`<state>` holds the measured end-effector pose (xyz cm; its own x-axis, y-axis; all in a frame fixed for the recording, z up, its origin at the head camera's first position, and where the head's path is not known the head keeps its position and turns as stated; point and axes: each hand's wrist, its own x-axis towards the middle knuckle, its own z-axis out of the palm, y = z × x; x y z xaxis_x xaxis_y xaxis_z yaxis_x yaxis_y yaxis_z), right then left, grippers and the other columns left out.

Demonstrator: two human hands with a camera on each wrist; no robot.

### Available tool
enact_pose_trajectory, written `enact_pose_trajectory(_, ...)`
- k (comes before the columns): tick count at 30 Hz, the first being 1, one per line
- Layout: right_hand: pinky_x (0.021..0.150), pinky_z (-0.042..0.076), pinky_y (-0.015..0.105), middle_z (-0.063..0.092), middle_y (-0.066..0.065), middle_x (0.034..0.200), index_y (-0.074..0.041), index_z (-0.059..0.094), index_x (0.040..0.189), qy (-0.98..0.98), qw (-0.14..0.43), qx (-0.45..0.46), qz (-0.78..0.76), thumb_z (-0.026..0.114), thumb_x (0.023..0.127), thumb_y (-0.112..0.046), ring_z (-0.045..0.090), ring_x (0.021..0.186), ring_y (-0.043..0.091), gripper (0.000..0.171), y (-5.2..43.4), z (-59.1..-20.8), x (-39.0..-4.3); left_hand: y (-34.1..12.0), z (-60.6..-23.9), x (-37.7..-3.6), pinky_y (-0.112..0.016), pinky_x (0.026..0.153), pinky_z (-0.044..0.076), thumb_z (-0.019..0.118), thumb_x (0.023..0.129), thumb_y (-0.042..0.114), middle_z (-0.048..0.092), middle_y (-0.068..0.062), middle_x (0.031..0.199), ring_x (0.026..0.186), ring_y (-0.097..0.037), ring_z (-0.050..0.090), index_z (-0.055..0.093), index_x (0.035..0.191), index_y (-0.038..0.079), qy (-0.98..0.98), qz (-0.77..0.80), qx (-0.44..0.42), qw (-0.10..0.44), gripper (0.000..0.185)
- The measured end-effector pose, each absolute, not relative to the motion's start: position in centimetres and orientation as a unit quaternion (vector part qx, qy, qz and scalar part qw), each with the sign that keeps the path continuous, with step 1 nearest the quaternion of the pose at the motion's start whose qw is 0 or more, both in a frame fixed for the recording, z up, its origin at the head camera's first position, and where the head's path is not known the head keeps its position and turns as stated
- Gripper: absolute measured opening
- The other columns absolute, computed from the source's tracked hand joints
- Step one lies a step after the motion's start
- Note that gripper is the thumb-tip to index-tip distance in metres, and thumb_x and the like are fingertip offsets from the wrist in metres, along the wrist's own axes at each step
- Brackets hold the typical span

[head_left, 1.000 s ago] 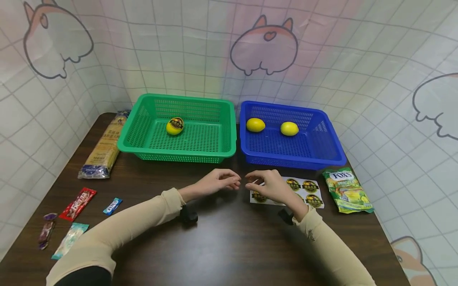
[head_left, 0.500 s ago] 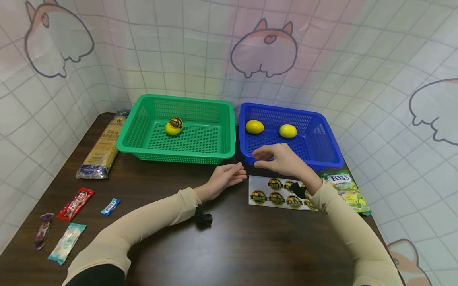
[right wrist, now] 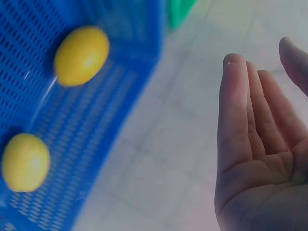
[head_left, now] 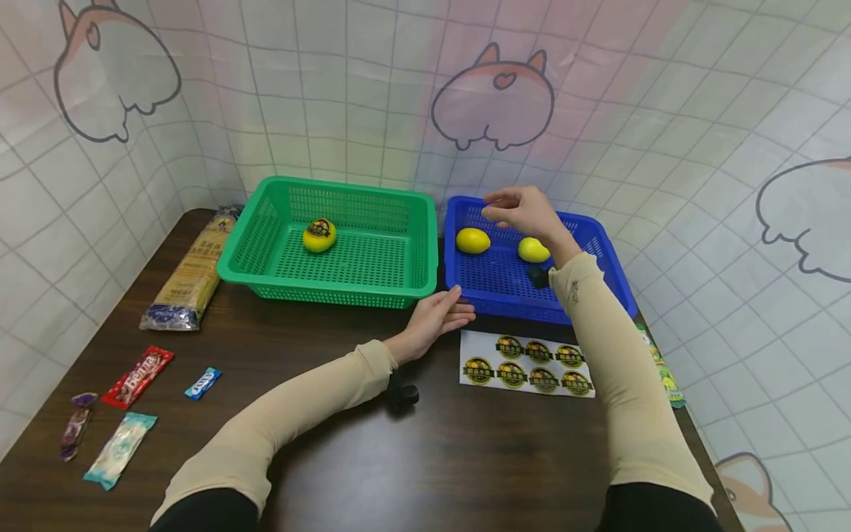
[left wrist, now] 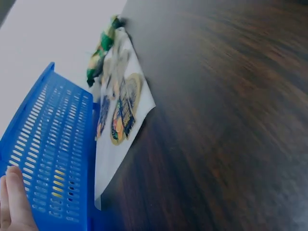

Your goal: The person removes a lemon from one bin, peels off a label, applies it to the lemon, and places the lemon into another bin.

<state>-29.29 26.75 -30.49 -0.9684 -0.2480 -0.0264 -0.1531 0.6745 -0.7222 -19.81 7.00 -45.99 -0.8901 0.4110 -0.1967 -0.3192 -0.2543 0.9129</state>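
Head view: a dark wooden table (head_left: 412,458) carries a green basket (head_left: 266,258) at 11 o'clock and a blue basket (head_left: 601,244) at 1 o'clock, side by side. The green basket holds one lemon with a sticker (head_left: 319,236). The blue basket holds two plain lemons, a left lemon (head_left: 473,240) and a right lemon (head_left: 534,250). The right hand (head_left: 521,210) hovers over the blue basket, above and between the two lemons, fingers loosely bent and holding nothing. The left hand (head_left: 435,318) rests on the table with fingers straight, its tips at the blue basket's near left corner. A sticker sheet (head_left: 525,362) lies just in front of the blue basket, at 6 o'clock from it. A green candy bag (head_left: 665,373) shows at the sheet's 3 o'clock, mostly hidden by the right sleeve. A noodle packet (head_left: 189,273) lies at 9 o'clock of the green basket; four small candy wrappers (head_left: 136,378) lie at the table's 8 o'clock. Left wrist view: one fingertip of the left hand (left wrist: 14,202) touches the blue basket's wall (left wrist: 48,159); the sticker sheet (left wrist: 120,125) lies just beside it, the candy bag (left wrist: 101,53) beyond. Right wrist view: the right hand (right wrist: 255,159) is spread, palm bare, with both plain lemons (right wrist: 82,55) in the blue basket (right wrist: 29,29) apart from it.
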Motion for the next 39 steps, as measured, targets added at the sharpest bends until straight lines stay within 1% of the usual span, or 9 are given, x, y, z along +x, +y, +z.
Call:
enact_pose_trajectory(5, 0.102, 0.056, 0.042, 0.061, 0.018, 0.137, -0.006, 0.061, 0.134, 0.896, 0.044, -0.048, -0.439, 0.066, 0.096, -0.03, 0.062, 0.121, 0.033, 0.045, 27.0, -32.3, -32.7, 7.5, -46.0, -20.2, -0.025, 0.087, 0.061, 0.049, 0.105, 0.037, 0.073, -0.008, 0.1, 0.087, -0.01, 0.073, 0.057, 0.104, 0.009, 0.539, 0.811, 0.027, 0.226, 0.029)
enact_pose_trajectory(9, 0.108, 0.051, 0.046, 0.058, 0.016, 0.141, -0.007, 0.06, 0.135, 0.896, 0.047, -0.01, -0.442, 0.065, 0.097, -0.028, 0.059, 0.126, 0.033, 0.044, 26.8, -34.4, -34.1, 7.9, -46.1, -20.3, -0.022, 0.084, 0.061, 0.048, 0.106, 0.032, 0.072, -0.002, 0.094, 0.086, -0.008, 0.072, 0.054, 0.095, 0.012, 0.527, 0.819, 0.027, 0.223, 0.024)
enact_pose_trajectory(13, 0.112, 0.046, 0.049, 0.058, 0.014, 0.143, -0.01, 0.06, 0.137, 0.918, 0.056, 0.014, -0.392, 0.064, 0.098, -0.03, 0.054, 0.131, 0.032, 0.044, 26.2, -36.5, -35.0, 7.9, -46.5, -20.0, -0.026, 0.089, 0.061, 0.047, 0.106, 0.033, 0.074, -0.012, 0.106, 0.089, -0.008, 0.073, 0.055, 0.098, 0.009, 0.541, 0.814, 0.04, 0.207, 0.026)
enact_pose_trajectory(18, 0.114, 0.043, 0.052, 0.058, 0.016, 0.144, -0.009, 0.059, 0.137, 0.945, 0.086, 0.006, -0.315, 0.066, 0.097, -0.025, 0.049, 0.136, 0.035, 0.045, 25.7, -38.3, -35.9, 7.8, -46.4, -20.1, -0.03, 0.094, 0.059, 0.046, 0.106, 0.034, 0.068, -0.024, 0.123, 0.093, -0.009, 0.073, 0.055, 0.1, 0.008, 0.556, 0.805, 0.054, 0.198, 0.028)
enact_pose_trajectory(22, 0.117, 0.04, 0.052, 0.055, 0.015, 0.147, -0.008, 0.056, 0.14, 0.955, 0.121, -0.014, -0.27, 0.067, 0.096, -0.023, 0.047, 0.139, 0.035, 0.048, 25.6, -39.6, -36.2, 7.8, -46.6, -20.1, -0.028, 0.092, 0.06, 0.047, 0.106, 0.033, 0.07, -0.022, 0.12, 0.091, -0.009, 0.073, 0.053, 0.091, 0.011, 0.549, 0.809, 0.054, 0.203, 0.027)
enact_pose_trajectory(25, 0.12, 0.035, 0.053, 0.052, 0.016, 0.15, -0.007, 0.053, 0.143, 0.96, 0.132, -0.033, -0.245, 0.067, 0.096, -0.023, 0.042, 0.143, 0.036, 0.052, 25.6, -40.3, -36.2, 7.8, -46.8, -20.1, -0.027, 0.09, 0.06, 0.049, 0.105, 0.032, 0.073, -0.017, 0.113, 0.09, -0.009, 0.073, 0.053, 0.091, 0.011, 0.545, 0.811, 0.053, 0.206, 0.026)
enact_pose_trajectory(29, 0.118, 0.037, 0.054, 0.052, 0.019, 0.148, -0.007, 0.05, 0.145, 0.967, 0.14, -0.049, -0.208, 0.069, 0.094, -0.025, 0.043, 0.141, 0.039, 0.057, 25.8, -40.8, -36.2, 7.9, -46.7, -20.1, -0.026, 0.088, 0.061, 0.051, 0.104, 0.033, 0.075, -0.012, 0.106, 0.088, -0.01, 0.073, 0.055, 0.092, 0.011, 0.543, 0.812, 0.055, 0.206, 0.026)
enact_pose_trajectory(34, 0.116, 0.039, 0.055, 0.051, 0.018, 0.15, -0.009, 0.045, 0.149, 0.965, 0.186, -0.07, -0.17, 0.069, 0.093, -0.032, 0.047, 0.137, 0.038, 0.065, 25.9, -41.1, -36.1, 7.9, -46.6, -20.2, -0.026, 0.087, 0.061, 0.052, 0.104, 0.032, 0.075, -0.011, 0.103, 0.086, -0.009, 0.073, 0.057, 0.093, 0.01, 0.54, 0.815, 0.049, 0.202, 0.025)
enact_pose_trajectory(39, 0.113, 0.042, 0.054, 0.052, 0.019, 0.147, -0.006, 0.045, 0.148, 0.967, 0.194, -0.09, -0.136, 0.066, 0.094, -0.034, 0.051, 0.131, 0.036, 0.064, 25.4, -41.1, -35.6, 7.8, -46.8, -20.1, -0.025, 0.087, 0.061, 0.052, 0.104, 0.032, 0.075, -0.01, 0.103, 0.086, -0.009, 0.073, 0.057, 0.093, 0.01, 0.542, 0.816, 0.046, 0.195, 0.025)
